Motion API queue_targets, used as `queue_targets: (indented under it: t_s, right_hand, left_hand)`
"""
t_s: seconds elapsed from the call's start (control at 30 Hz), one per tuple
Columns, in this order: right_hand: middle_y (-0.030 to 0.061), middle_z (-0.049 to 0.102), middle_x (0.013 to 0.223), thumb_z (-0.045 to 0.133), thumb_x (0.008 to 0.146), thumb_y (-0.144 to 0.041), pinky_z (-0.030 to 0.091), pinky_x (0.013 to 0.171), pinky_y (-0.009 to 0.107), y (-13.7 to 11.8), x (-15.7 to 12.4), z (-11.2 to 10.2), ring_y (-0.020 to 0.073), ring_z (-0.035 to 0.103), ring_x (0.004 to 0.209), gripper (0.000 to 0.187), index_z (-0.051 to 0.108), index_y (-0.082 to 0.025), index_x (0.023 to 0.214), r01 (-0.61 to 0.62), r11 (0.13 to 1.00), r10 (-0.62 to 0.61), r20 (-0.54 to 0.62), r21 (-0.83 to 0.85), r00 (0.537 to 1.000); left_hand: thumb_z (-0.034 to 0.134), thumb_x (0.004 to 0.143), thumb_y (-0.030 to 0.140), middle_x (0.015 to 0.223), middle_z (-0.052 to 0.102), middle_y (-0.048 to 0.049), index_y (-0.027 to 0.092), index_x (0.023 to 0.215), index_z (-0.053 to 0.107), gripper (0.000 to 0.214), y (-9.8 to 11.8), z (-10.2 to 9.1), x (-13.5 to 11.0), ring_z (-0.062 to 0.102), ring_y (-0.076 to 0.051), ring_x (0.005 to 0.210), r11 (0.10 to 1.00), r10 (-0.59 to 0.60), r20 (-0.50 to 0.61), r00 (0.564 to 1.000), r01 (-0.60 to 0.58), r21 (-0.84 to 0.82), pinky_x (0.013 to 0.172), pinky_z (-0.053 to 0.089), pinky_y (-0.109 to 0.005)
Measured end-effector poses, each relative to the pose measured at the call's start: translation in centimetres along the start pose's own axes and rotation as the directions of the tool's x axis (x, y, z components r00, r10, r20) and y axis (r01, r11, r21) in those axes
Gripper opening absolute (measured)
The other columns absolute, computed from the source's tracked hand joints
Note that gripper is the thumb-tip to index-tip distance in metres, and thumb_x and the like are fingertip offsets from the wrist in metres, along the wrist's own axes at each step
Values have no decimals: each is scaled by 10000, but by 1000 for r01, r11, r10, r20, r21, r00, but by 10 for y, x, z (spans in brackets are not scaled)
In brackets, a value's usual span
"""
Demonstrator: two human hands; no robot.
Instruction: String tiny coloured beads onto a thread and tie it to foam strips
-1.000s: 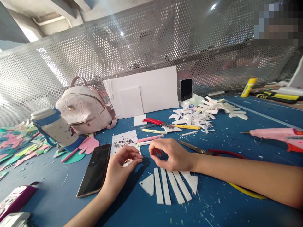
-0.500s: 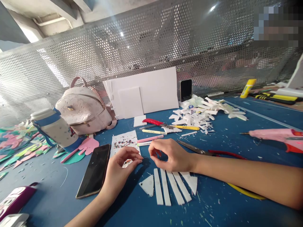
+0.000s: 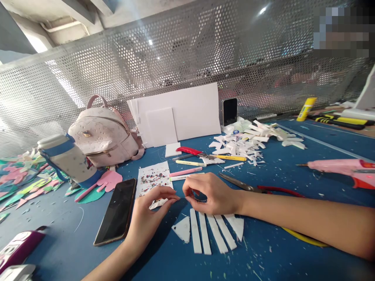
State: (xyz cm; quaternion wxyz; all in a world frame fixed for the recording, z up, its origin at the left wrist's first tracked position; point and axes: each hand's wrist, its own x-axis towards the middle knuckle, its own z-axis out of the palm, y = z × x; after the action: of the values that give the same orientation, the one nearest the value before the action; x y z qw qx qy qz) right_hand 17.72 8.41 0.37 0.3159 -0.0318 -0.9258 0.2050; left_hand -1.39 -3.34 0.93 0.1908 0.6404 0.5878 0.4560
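Observation:
My left hand [image 3: 152,210] and my right hand [image 3: 209,193] meet fingertip to fingertip just above the blue table [image 3: 263,249]. Both are pinched, and a very thin thread or wire seems to run between them; it is too fine to name. Under the left fingers lies a small white scrap [image 3: 158,203]. Just in front of the hands, a row of white foam strips and triangles [image 3: 209,230] lies on the table. A black phone [image 3: 117,210] lies left of my left wrist.
A sheet of tiny coloured bits [image 3: 154,177], pens [image 3: 187,171], scissors [image 3: 252,188], a pink glue gun [image 3: 342,168], a heap of white offcuts [image 3: 249,140], white boards [image 3: 181,113], a pink backpack [image 3: 104,134], a bottle [image 3: 66,158] and coloured cut-outs [image 3: 26,177] surround the hands.
The two hands have drawn closer, fingertips now almost touching. The right hand shifted slightly left and down; the small white scrap now shows below the left fingers.

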Motion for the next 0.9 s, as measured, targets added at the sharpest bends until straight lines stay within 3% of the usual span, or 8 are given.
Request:
queue_targets:
  t_s: [0.27, 0.9]
  right_hand:
    - [-29, 581, 750, 545, 831, -162, 372, 598, 241, 1, -1, 2, 89, 490, 640, 52, 531, -188, 874, -2, 1000, 2, 5, -21, 1000]
    - [-20, 593, 757, 541, 862, -174, 364, 607, 254, 1, 1, 4, 99, 496, 642, 30, 547, -186, 889, -23, 999, 24, 24, -46, 999]
  left_hand:
    - [620, 869, 183, 827, 746, 3, 227, 840, 709, 104, -1, -1, 1, 690, -179, 804, 992, 59, 27, 998, -61, 109, 761, 501, -272]
    - [615, 877, 168, 792, 675, -10, 222, 813, 685, 109, 1, 1, 3, 621, -168, 742, 986, 150, 22, 988, -151, 77, 691, 479, -264]
